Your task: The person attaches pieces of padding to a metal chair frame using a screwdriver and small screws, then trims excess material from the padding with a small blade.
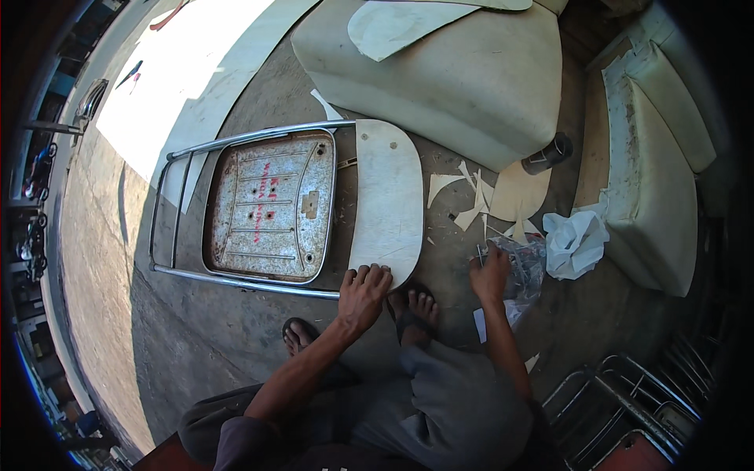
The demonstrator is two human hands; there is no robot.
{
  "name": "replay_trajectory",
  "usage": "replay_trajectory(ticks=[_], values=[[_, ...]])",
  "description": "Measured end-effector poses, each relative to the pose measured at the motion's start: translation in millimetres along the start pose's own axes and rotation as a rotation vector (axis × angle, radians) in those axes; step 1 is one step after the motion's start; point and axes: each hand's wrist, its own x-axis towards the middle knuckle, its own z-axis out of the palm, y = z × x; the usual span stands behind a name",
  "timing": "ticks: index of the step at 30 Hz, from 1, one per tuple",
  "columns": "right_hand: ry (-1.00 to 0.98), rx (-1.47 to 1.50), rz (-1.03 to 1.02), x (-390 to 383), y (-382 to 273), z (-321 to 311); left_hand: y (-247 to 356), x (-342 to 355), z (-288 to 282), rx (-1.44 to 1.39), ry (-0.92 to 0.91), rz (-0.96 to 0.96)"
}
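Note:
A folding chair's metal frame (pixel 275 290) lies flat on the ground, with a rusty metal seat pan (pixel 267 206) inside it. At its right end is a pale, round-edged plywood panel (pixel 385 208) with two small marks near its far edge. My left hand (pixel 364 298) grips the panel's near edge, fingers bent over its top face. My right hand (pixel 490 273) is closed at the left side of a clear plastic bag (pixel 526 267). Something thin and metallic shows at its fingertips, too small to name. The bag's contents are unclear.
Pale offcuts (pixel 469 208) and a dark cylinder (pixel 547 154) lie beyond my right hand, beside a crumpled white bag (pixel 575 243). Cream upholstered seats (pixel 440 78) stand behind and at right. Metal chair frames (pixel 620 400) are at lower right. A large pale sheet (pixel 181 86) lies far left.

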Motion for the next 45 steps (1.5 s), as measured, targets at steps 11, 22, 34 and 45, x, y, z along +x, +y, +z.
replay_trajectory(ticks=[11,22,34,45], values=[[-0.466,0.496,-0.702,-5,-133,-4,-22,-37,-3,-0.338,-0.061,-0.307],[-0.817,0.271,-1.141,35,-164,19,-32,-43,4,-0.535,-0.005,-0.54],[-0.935,0.298,-1.111,48,-176,21,-39,-43,2,-0.612,-0.001,-0.562],[-0.712,0.516,-0.483,52,-141,-3,-42,-44,-5,-0.573,-0.036,-0.578]])
